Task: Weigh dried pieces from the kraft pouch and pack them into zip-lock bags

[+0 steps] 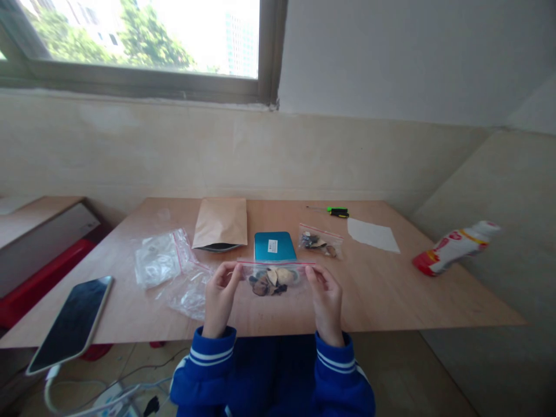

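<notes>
Between my two hands is a clear zip bag (278, 281) with a red seal strip along its top edge. Dried slices, brown, cream and dark, lie inside it. My left hand (222, 295) pinches the bag's upper left corner between thumb and fingers. At the upper right corner, my right hand (325, 298) grips it the same way. Just beyond the bag sits a flat blue square device (274, 246) with a white label, its near edge partly hidden. A second filled zip bag (320, 241) lies to the right of it.
A brown paper pouch (220, 223), open toward me, lies behind several clear plastic bags (158, 260) on the left. A phone (72, 324) with a cable overhangs the table's left front. Screwdrivers (337, 212), white paper (373, 235) and a red-white bottle (454, 249) are right.
</notes>
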Demonstrator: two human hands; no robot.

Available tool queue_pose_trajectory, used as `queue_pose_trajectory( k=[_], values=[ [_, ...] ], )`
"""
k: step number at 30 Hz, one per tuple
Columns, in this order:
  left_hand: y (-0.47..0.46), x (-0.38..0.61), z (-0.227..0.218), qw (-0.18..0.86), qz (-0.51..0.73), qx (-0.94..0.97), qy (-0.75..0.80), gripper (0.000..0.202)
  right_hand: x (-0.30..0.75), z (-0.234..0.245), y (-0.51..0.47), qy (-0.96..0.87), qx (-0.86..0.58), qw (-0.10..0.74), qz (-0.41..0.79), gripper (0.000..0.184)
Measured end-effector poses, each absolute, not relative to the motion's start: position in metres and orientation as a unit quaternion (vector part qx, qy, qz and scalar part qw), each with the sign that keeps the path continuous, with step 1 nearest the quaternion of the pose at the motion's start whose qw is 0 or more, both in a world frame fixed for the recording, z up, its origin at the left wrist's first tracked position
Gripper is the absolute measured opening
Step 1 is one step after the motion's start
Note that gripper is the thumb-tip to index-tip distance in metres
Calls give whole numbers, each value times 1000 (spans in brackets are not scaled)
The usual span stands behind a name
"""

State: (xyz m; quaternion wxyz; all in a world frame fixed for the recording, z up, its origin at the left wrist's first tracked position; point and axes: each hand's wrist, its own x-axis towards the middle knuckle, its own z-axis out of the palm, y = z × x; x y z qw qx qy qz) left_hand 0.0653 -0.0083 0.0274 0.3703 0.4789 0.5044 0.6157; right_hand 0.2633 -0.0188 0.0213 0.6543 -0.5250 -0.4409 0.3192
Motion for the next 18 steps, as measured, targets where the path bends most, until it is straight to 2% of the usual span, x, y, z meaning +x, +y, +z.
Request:
queue_pose_trajectory(
  k=[6, 10, 18],
  values=[
    [-15, 76, 39, 293, 644, 473, 525, 23, 254, 19, -14, -400, -517, 691, 310, 26],
    [-18, 86, 43, 315, 671, 442, 505, 26, 250, 17, -12, -388, -504, 697, 332, 26],
    [-15, 87, 30, 369, 692, 409, 467, 21, 241, 24, -14, -436, -495, 641, 393, 29]
  ],
)
